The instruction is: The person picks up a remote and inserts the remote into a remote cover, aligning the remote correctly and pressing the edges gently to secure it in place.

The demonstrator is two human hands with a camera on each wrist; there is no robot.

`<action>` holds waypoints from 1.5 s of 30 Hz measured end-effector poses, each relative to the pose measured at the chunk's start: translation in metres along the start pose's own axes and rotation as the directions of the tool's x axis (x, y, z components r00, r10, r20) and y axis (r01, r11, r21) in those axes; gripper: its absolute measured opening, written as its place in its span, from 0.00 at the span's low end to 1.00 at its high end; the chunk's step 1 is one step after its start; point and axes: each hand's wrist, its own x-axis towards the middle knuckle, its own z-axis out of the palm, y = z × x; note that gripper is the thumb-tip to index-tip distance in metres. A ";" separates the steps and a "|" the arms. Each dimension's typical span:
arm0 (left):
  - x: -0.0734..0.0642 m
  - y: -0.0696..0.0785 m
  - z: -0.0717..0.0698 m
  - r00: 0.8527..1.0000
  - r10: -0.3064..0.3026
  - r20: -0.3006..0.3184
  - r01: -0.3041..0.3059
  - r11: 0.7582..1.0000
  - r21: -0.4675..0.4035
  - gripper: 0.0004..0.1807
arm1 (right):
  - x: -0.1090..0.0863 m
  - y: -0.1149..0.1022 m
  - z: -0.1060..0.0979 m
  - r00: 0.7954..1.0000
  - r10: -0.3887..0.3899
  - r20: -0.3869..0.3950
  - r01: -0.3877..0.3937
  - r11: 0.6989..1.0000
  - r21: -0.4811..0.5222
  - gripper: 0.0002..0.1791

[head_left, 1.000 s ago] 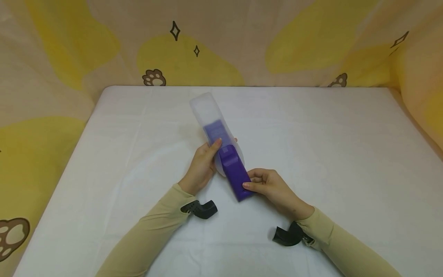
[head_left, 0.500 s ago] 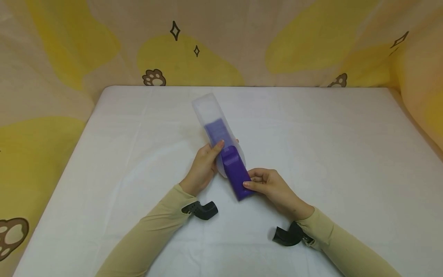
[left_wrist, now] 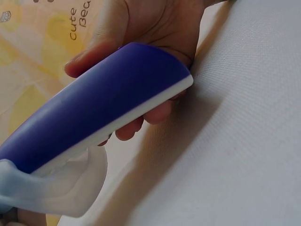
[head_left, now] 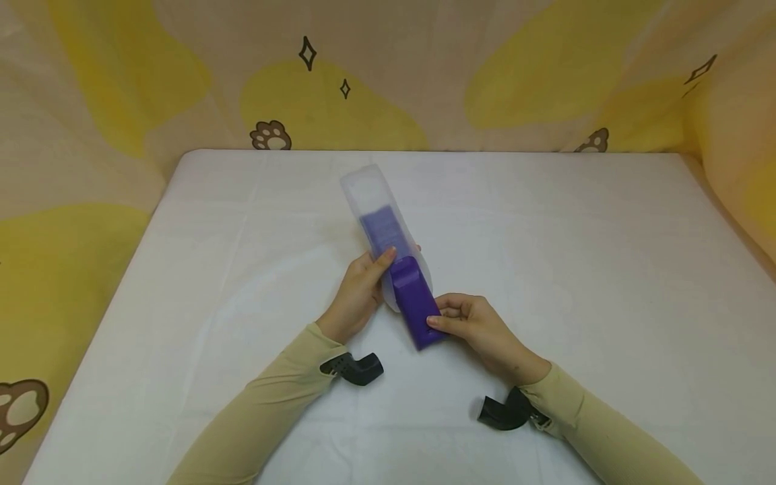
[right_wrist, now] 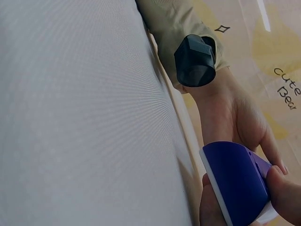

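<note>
A purple-and-white-handled tool (head_left: 415, 296) slants between both hands, its flat front part inside a translucent plastic sleeve (head_left: 366, 187). The frames do not show what kind of tool it is. The left hand (head_left: 356, 291) grips the sleeve near its lower end, thumb on top and fingers behind. At the handle's near end, the right hand (head_left: 475, 327) pinches with the thumb above and fingers underneath. The left wrist view shows the purple handle (left_wrist: 103, 96) and the sleeve's flared rim (left_wrist: 80, 188). In the right wrist view, the handle end (right_wrist: 235, 181) lies by the right thumb (right_wrist: 288, 195).
A white-covered table (head_left: 582, 256) spreads under the hands. Behind it hangs a yellow-patterned cloth (head_left: 388, 74). Black camera mounts sit at the left wrist (head_left: 358, 369) and the right wrist (head_left: 506, 411), over beige sleeves.
The left hand and the translucent sleeve have shifted slightly right and toward the person. The tool's flat part now reaches a little deeper into the sleeve. The right hand has hardly moved.
</note>
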 end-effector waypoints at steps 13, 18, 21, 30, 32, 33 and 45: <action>-0.001 0.000 0.001 1.000 0.008 0.018 -0.007 1.000 -0.030 0.23 | 0.000 0.000 -0.001 1.000 0.000 0.004 0.000 1.000 0.023 0.16; -0.001 0.001 0.001 0.999 0.016 0.028 -0.015 0.999 -0.033 0.22 | 0.000 0.000 -0.001 1.000 -0.001 0.007 0.001 1.000 0.028 0.17; -0.001 0.001 0.001 0.999 0.017 0.037 -0.016 0.999 -0.035 0.23 | 0.000 -0.001 0.000 1.000 0.002 0.005 -0.002 1.000 0.028 0.17; -0.001 -0.001 -0.001 0.999 0.013 0.050 -0.011 0.999 -0.031 0.23 | 0.000 0.000 0.000 1.000 -0.003 -0.009 0.003 1.000 0.026 0.17; 0.000 -0.002 0.000 0.999 0.013 0.045 -0.012 0.999 -0.035 0.23 | 0.000 0.000 0.000 1.000 -0.004 -0.012 0.004 1.000 0.024 0.17; 0.000 -0.003 0.000 0.999 0.013 0.043 -0.012 0.999 -0.035 0.23 | 0.000 0.000 -0.001 1.000 -0.005 -0.014 0.005 1.000 0.023 0.17; 0.001 -0.004 -0.002 1.000 0.013 0.011 -0.011 0.991 -0.136 0.21 | -0.002 -0.002 -0.001 1.000 0.020 -0.002 -0.020 1.000 0.022 0.18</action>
